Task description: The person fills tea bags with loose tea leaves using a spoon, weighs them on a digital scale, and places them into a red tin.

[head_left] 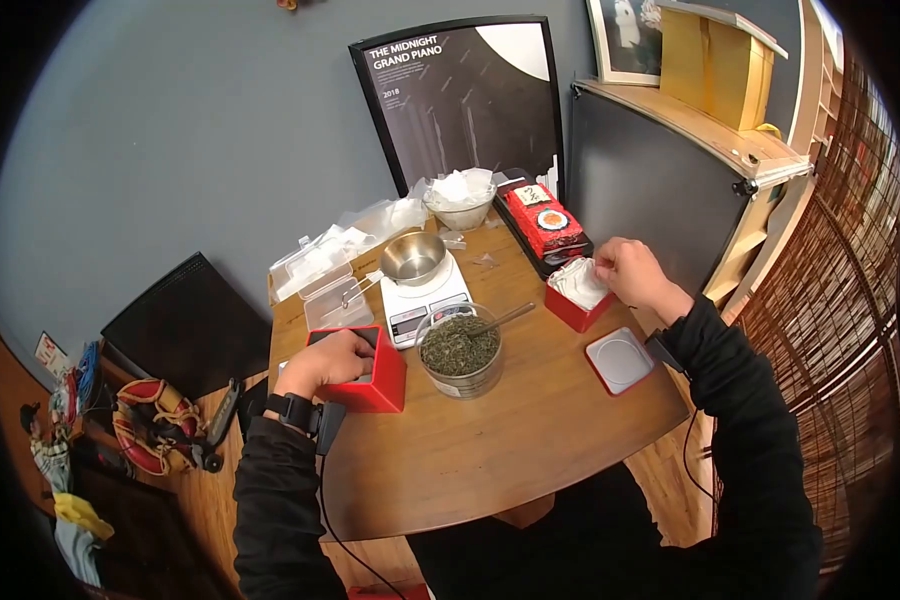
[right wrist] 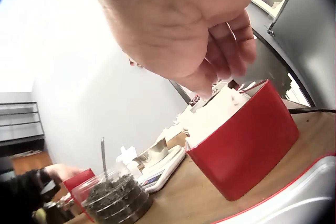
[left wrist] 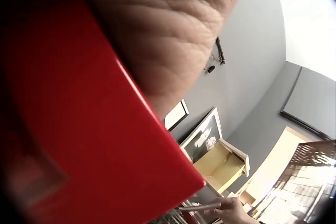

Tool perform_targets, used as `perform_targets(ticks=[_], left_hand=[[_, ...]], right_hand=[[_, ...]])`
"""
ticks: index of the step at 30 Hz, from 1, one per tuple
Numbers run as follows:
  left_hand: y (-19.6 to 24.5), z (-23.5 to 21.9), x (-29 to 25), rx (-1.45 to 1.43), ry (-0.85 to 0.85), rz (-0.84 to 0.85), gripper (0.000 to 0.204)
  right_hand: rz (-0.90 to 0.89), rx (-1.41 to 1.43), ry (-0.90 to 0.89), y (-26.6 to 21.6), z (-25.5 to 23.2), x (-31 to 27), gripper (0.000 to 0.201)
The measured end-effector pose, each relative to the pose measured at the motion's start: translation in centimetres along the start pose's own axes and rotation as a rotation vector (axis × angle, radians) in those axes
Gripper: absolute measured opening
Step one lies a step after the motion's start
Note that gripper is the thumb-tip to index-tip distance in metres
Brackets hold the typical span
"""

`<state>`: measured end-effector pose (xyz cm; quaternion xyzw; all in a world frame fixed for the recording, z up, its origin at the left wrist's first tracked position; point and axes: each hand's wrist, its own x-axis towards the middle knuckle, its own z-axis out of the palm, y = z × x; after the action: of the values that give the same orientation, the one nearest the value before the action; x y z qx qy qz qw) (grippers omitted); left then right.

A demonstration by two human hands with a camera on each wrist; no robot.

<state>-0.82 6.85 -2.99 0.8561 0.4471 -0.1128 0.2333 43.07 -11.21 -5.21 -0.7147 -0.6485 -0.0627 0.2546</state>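
Red tin [right wrist: 247,145], open-topped, one: standing on the right side of the table [head_left: 490,440], its sides showing smooth and its corners rounding slightly. White pouches [head_left: 576,284], many: crowding the tin, some rising past its rim. Red-edged lid [head_left: 621,362], one: lying just beside the tin, on your side of it. Right hand [head_left: 632,272]: you are holding it over the pouches, fingers [right wrist: 231,56] loosely curling and narrowly set; I cannot tell whether they are pinching a pouch. Left hand [head_left: 327,362]: you are resting it inside a larger red box [head_left: 378,398], whose wall is hiding the fingers; I cannot tell their hold. Clear tub [head_left: 462,388] of dried leaves [head_left: 458,350], one: sitting between both, spoon [head_left: 510,318] leaning in it. Step, as judged: you are probably packing pouches into the tin. Next move, as judged: calling for a light pinch, settling each pouch without creasing its neighbours
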Motion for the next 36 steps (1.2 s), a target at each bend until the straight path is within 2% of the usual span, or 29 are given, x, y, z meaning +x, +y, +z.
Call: perform_targets(ticks=[2, 3, 5, 6, 8, 9, 11, 12, 13, 14, 15, 16, 17, 19, 20, 21, 23, 24, 26, 27, 30, 36], left_hand=[[-0.8, -0.1, 0.0, -0.138, 0.068, 0.045, 0.028], [-0.6, -0.1, -0.4, -0.137, 0.066, 0.044, 0.028], [0.0, -0.4, -2.5, -0.292, 0.275, 0.086, 0.020], [0.5, -0.7, -3.7, -0.291, 0.275, 0.079, 0.020], [1.5, -0.8, -5.5, -0.211, 0.623, 0.014, 0.022], [1.0, -0.3, -5.5, -0.211, 0.620, 0.012, 0.022], [-1.2, 0.7, -4.9, -0.077, 1.046, 0.026, 0.030], [-2.8, 1.0, -4.4, -0.077, 1.024, -0.001, 0.041], [-4.3, 1.4, -3.7, -0.075, 1.025, -0.006, 0.041], [-5.8, 2.0, -3.1, -0.301, 0.953, -0.014, 0.041], [-6.4, 2.3, -2.8, -0.523, 0.872, -0.023, 0.041], [-6.9, 2.7, -2.5, -0.694, 0.771, 0.039, 0.035], [-7.6, 2.9, -2.5, -0.692, 0.773, 0.033, 0.035], [-7.5, 3.0, -2.5, -0.930, 0.606, 0.012, 0.022], [-7.2, 3.1, -2.6, -0.933, 0.607, 0.010, 0.022], [-6.7, 3.3, -2.8, -0.860, 0.656, 0.005, 0.022], [-5.8, 3.6, -3.2, -0.708, 0.752, -0.006, 0.022], [-5.4, 4.0, -3.3, -0.707, 0.752, -0.010, 0.022], [-4.4, 5.0, -3.6, -0.817, 0.952, 0.061, 0.025], [-3.8, 5.3, -4.1, -0.815, 0.951, 0.055, 0.025], [-2.2, 6.1, -5.3, -0.778, 1.115, 0.095, 0.026], [-0.5, 6.6, -7.2, -0.648, 1.163, 0.107, 0.027]], right_hand=[[0.070, 0.064, 0.116, 0.3, -0.1, -0.1, 0.015], [0.072, 0.066, 0.115, 0.3, -0.2, -0.2, 0.015], [0.097, 0.072, 0.268, -0.2, -0.7, -0.7, 0.019], [0.095, 0.079, 0.265, -0.6, -0.8, -0.9, 0.019], [0.026, 0.044, 0.356, -1.3, -0.7, -1.5, 0.021], [0.028, 0.045, 0.352, -1.2, -0.4, -1.7, 0.021], [0.016, 0.013, 0.390, -1.0, 0.1, -2.0, 0.023], [0.016, 0.014, 0.389, -1.1, 0.2, -2.1, 0.023], [-0.028, 0.025, 0.474, -1.3, 0.3, -2.2, 0.023], [-0.071, 0.038, 0.557, -1.6, 0.5, -2.2, 0.024], [-0.075, 0.045, 0.554, -1.8, 0.8, -2.4, 0.024], [-0.098, 0.077, 0.553, -1.9, 1.0, -2.7, 0.023], [-0.119, 0.107, 0.553, -2.2, 1.1, -3.1, 0.022], [-0.170, 0.163, 0.534, -3.6, 1.6, -3.9, 0.022], [-0.219, 0.215, 0.515, -4.5, 1.7, -4.4, 0.022], [-0.221, 0.214, 0.511, -5.7, 1.6, -4.9, 0.022], [-0.346, 0.363, 0.406, -8.6, 1.5, -5.8, 0.023], [-0.347, 0.367, 0.405, -9.7, 1.6, -6.2, 0.023], [-0.489, 0.438, 0.258, -11.7, 1.8, -6.9, 0.025], [-0.489, 0.443, 0.255, -12.7, 2.0, -7.2, 0.025], [-0.558, 0.561, 0.190, -14.9, 2.9, -7.6, 0.027], [-0.564, 0.633, 0.114, -17.2, 4.8, -7.8, 0.031]])
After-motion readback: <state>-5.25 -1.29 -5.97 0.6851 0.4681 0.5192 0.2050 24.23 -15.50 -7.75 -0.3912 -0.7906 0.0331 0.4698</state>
